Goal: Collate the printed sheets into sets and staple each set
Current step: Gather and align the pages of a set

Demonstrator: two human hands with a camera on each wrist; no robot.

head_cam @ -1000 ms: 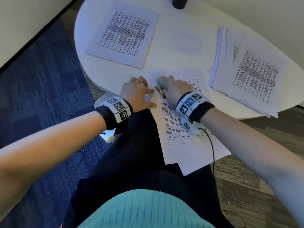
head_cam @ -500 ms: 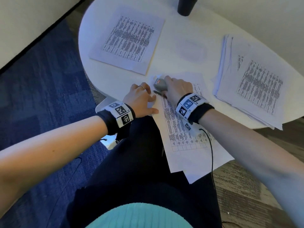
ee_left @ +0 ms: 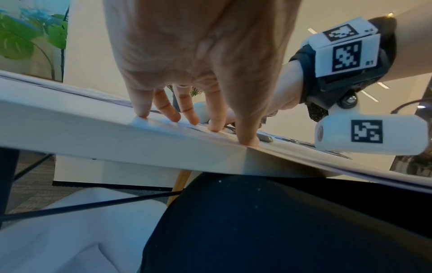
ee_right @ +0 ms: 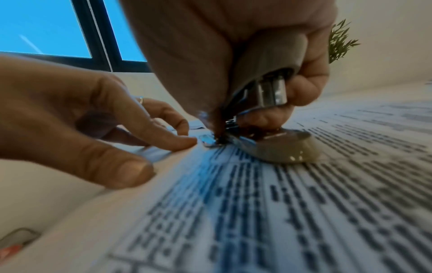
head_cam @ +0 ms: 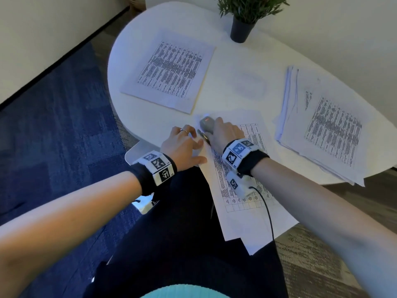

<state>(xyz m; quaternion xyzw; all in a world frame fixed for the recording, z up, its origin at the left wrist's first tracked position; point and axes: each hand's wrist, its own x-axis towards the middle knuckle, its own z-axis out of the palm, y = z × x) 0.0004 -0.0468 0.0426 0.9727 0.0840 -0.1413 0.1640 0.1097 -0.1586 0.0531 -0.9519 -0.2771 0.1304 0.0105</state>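
A set of printed sheets (head_cam: 242,190) lies at the table's near edge and hangs over my lap. My right hand (head_cam: 223,131) grips a grey stapler (head_cam: 206,123) at the set's top left corner. In the right wrist view the stapler (ee_right: 268,88) has its base (ee_right: 282,149) resting on the top sheet (ee_right: 280,203). My left hand (head_cam: 189,143) lies just left of it, fingertips (ee_left: 245,136) pressing the paper down at the table edge. The stapler's mouth is hidden behind my fingers.
On the white oval table (head_cam: 236,61) one printed pile (head_cam: 171,72) lies at the far left and a thicker, fanned pile (head_cam: 328,130) at the right. A potted plant (head_cam: 241,29) stands at the back. Blue carpet (head_cam: 53,136) lies to the left.
The head view has tilted up, bringing the plant into sight. Both hands stay at the corner of the set, the right one still on the stapler.
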